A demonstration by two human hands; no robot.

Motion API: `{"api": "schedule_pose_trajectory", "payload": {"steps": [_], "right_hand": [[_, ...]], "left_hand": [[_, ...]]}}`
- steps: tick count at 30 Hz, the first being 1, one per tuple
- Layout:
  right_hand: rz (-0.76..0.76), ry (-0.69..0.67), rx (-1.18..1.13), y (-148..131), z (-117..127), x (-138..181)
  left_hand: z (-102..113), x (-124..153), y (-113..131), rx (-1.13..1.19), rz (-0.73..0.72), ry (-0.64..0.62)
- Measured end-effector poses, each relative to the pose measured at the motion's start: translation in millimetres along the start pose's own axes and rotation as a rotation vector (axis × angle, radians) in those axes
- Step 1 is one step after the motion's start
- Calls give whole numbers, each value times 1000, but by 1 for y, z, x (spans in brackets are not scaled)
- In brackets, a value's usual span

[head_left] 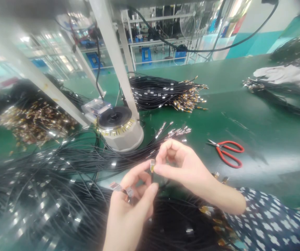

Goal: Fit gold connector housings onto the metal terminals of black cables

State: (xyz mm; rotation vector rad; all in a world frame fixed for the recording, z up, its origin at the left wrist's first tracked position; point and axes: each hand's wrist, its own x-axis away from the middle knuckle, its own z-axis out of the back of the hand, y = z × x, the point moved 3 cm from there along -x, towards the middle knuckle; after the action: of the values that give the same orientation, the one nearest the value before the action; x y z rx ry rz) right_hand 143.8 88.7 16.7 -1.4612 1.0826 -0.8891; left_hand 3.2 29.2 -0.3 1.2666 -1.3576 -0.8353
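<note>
My left hand (pixel 135 205) is closed around a black cable (pixel 152 178), whose small metal connector (pixel 152 162) points up, with a bit of yellow at its lower end. Two more metal connector ends (pixel 116 186) stick out between the left fingers. From the right, my right hand (pixel 178 162) pinches at the yellow part of the upright connector with thumb and forefinger. Exactly what lies between those fingertips is too small to tell. Just behind the hands, a bundle of black cables (pixel 129 158) lies with its metal ends to the right.
A round tape dispenser (pixel 120 130) with yellow pieces around its rim stands behind my left hand. Red-handled scissors (pixel 228 152) lie right on the green table (pixel 267 150). More cable bundles (pixel 163 92) lie at the back and left. White posts (pixel 114 52) rise behind the dispenser.
</note>
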Motion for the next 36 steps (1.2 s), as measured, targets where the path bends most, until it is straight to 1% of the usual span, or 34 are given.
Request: {"api": "schedule_pose_trajectory", "payload": {"steps": [5, 9, 12, 16, 20, 26, 30, 33, 36], "right_hand": [[8, 68, 105, -5, -2, 0], [-4, 73, 108, -6, -5, -1], [27, 56, 94, -5, -6, -2], [53, 20, 39, -6, -4, -3], [42, 12, 47, -7, -1, -2], [-58, 78, 62, -8, 0, -1], [-101, 39, -17, -4, -3, -5], [-77, -1, -96, -2, -5, -7], [-13, 12, -117, -2, -7, -6]], "left_hand": [[-1, 1, -1, 22, 10, 6], [0, 1, 1, 53, -3, 57], [1, 0, 2, 87, 8, 72], [3, -4, -1, 114, 46, 48], [5, -6, -3, 179, 91, 44], [4, -6, 0, 242, 154, 30], [4, -6, 0, 257, 183, -14], [5, -6, -1, 256, 222, -32], [4, -7, 0, 244, 216, -60]]}}
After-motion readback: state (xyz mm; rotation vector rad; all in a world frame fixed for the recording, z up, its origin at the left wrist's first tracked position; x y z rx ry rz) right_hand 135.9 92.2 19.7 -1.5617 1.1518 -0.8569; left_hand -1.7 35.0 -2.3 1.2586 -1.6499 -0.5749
